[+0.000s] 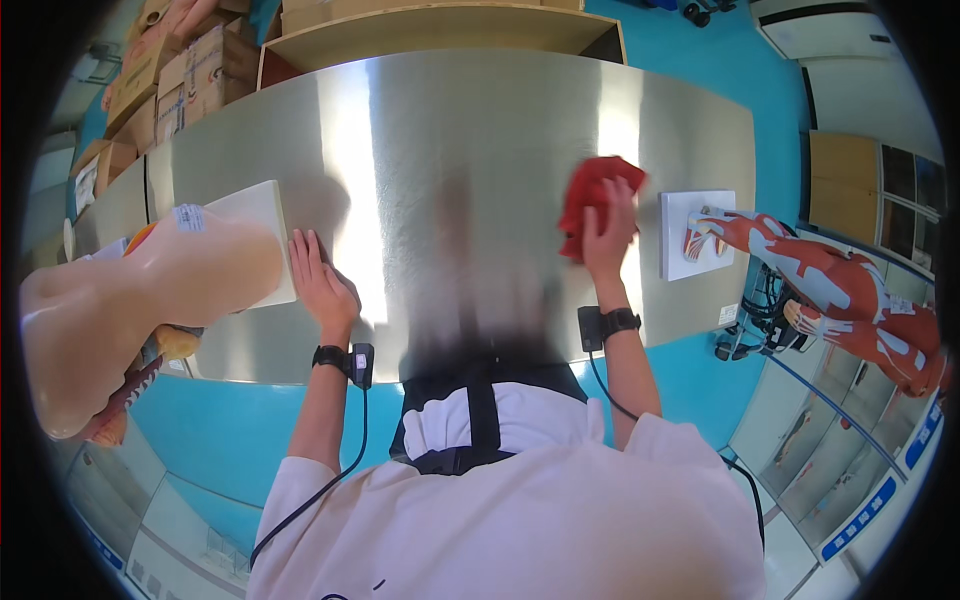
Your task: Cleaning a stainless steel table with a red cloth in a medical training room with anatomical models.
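My right hand (611, 236) lies over a crumpled red cloth (592, 191) on the shiny metal tabletop (480, 135), fingers spread across it and part of the cloth hidden beneath. The cloth's edge is blurred. To the left, my left hand (319, 281) holds nothing, with its fingers extended. It is beside the white base board (281, 225) of an anatomical torso model (172, 262); whether it touches the board I cannot tell. Right of the cloth, a muscle anatomy figure (817, 277) stands on a white square base (675, 244).
Cardboard boxes (217, 71) are stacked beyond the table at the far left. A wooden-edged open case (450, 34) adjoins the table's far edge. Black cables (765, 292) on a wheeled stand are beyond the right edge. A wired black device (363, 365) is strapped at each wrist.
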A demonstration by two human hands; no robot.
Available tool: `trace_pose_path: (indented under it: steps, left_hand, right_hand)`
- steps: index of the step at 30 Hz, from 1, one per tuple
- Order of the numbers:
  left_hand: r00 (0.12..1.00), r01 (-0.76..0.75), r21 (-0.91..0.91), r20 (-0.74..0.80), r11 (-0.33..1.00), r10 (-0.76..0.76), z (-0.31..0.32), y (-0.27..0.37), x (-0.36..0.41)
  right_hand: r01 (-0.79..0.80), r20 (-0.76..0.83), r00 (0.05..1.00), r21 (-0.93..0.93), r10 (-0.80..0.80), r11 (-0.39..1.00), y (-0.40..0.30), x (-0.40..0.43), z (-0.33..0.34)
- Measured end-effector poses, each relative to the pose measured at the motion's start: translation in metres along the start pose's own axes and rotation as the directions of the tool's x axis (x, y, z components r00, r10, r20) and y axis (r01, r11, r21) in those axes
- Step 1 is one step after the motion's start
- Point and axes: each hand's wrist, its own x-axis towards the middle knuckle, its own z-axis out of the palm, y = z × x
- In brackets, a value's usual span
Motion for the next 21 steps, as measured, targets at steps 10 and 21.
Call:
trace_pose_path:
  steps: [10, 21]
  left_hand:
    - [1.000, -0.013, 0.000, 0.017, 1.000, 0.013, -0.001, 0.005, 0.000]
    - [0.998, 0.056, 0.008, 0.000, 0.998, -0.056, 0.003, 0.001, 0.002]
  right_hand:
    - [0.029, 0.015, 1.000, -0.150, -0.027, 0.988, -0.109, -0.025, 0.054]
    - [-0.045, -0.157, 0.987, -0.123, 0.025, 0.991, 0.028, 0.064, 0.029]
